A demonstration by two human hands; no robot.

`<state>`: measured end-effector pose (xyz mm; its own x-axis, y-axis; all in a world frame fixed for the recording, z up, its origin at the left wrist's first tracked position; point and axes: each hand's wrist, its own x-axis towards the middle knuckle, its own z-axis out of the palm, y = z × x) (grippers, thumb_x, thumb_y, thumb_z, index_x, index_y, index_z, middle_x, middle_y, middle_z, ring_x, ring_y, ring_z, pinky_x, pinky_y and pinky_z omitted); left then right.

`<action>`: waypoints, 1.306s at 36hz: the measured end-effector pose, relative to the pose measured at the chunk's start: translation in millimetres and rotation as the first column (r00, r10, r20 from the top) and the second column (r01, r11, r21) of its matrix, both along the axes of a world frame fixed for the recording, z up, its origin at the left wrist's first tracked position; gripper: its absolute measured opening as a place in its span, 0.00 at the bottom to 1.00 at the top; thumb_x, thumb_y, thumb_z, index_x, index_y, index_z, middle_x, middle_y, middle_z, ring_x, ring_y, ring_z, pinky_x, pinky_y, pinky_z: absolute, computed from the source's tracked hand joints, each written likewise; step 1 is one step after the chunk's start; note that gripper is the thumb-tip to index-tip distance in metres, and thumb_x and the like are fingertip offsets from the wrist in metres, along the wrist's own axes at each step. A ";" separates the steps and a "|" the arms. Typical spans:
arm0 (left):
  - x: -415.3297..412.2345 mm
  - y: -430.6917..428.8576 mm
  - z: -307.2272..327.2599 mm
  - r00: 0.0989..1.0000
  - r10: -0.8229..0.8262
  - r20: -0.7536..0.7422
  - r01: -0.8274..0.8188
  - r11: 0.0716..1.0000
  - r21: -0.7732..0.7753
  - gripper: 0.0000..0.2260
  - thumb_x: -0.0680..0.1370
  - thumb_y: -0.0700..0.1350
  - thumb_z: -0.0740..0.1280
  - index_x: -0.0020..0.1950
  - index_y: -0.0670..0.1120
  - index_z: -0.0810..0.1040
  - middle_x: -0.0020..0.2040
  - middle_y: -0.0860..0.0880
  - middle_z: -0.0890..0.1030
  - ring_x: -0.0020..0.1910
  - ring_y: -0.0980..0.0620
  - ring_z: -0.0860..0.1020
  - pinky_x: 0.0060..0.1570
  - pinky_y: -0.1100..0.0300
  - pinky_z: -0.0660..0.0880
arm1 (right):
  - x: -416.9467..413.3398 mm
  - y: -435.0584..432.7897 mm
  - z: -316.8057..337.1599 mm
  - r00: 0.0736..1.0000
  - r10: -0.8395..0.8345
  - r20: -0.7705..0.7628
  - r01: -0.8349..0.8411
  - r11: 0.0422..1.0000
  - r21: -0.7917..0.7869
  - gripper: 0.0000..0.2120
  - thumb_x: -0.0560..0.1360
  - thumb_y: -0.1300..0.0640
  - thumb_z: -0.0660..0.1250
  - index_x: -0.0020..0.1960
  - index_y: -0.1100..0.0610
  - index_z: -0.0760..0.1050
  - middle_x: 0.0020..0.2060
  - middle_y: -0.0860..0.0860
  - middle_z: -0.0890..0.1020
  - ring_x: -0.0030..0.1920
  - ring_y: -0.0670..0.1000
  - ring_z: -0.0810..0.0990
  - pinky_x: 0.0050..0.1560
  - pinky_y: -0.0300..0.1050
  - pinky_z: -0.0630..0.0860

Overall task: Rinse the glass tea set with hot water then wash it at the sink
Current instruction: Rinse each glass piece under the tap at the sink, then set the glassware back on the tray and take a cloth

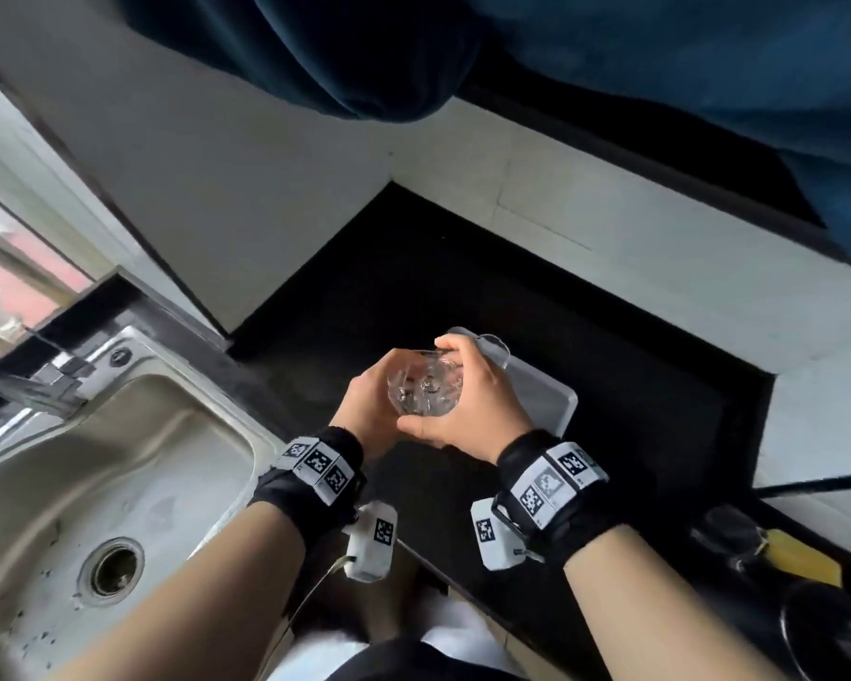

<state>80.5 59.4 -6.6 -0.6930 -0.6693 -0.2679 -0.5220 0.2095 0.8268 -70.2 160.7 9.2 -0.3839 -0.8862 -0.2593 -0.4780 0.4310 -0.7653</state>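
Note:
A clear glass teapot [424,389] is held between both hands above the black counter [585,346]. My left hand [368,410] cups it from the left and below. My right hand [472,393] wraps over its right side and top. Just behind the hands a white tray [551,405] lies on the counter, with another clear glass piece [496,347] at its far end. The steel sink [119,484] with its round drain [113,568] is to the left, and the tap [35,380] reaches in from the far left edge.
White walls close the counter's far corner. Dark blue fabric [413,51] hangs overhead. At the right edge stand dark glass items [728,538], a yellow object [797,557] and a black cable [816,484]. A window [11,277] is on the left.

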 end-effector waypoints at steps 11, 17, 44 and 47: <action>6.5 0.0 -17.3 0.985 -0.139 0.102 0.139 0.990 0.000 0.33 0.65 0.46 0.84 0.67 0.54 0.76 0.51 0.59 0.82 0.49 0.64 0.81 0.50 0.66 0.79 | 18.6 16.1 4.5 0.997 -0.066 -0.028 0.068 0.995 0.079 0.54 0.61 0.40 0.84 0.79 0.45 0.60 0.70 0.45 0.74 0.68 0.45 0.74 0.67 0.38 0.71; 6.9 5.2 -30.3 0.978 -0.196 0.073 0.195 0.981 0.009 0.37 0.63 0.48 0.85 0.68 0.58 0.73 0.52 0.62 0.82 0.49 0.68 0.80 0.47 0.76 0.74 | 21.3 21.6 -2.1 0.992 -0.086 -0.095 0.099 0.985 0.143 0.50 0.57 0.35 0.80 0.74 0.39 0.62 0.60 0.41 0.75 0.61 0.41 0.73 0.61 0.34 0.71; 6.7 -16.8 -80.3 0.970 -0.022 0.241 0.047 0.994 -0.098 0.13 0.76 0.34 0.63 0.53 0.49 0.80 0.52 0.54 0.79 0.50 0.53 0.78 0.51 0.58 0.76 | -22.0 2.4 -90.1 0.959 0.164 -0.233 0.013 0.791 0.611 0.49 0.67 0.61 0.80 0.81 0.53 0.57 0.72 0.54 0.63 0.70 0.61 0.68 0.70 0.57 0.73; 6.4 -18.6 -79.6 0.970 -0.025 0.244 0.050 0.994 -0.097 0.14 0.75 0.33 0.62 0.53 0.48 0.80 0.52 0.54 0.79 0.51 0.52 0.78 0.53 0.57 0.76 | -23.7 1.2 -96.1 0.954 0.161 -0.254 0.031 0.787 0.616 0.47 0.67 0.62 0.80 0.79 0.49 0.59 0.70 0.53 0.63 0.68 0.61 0.68 0.64 0.56 0.76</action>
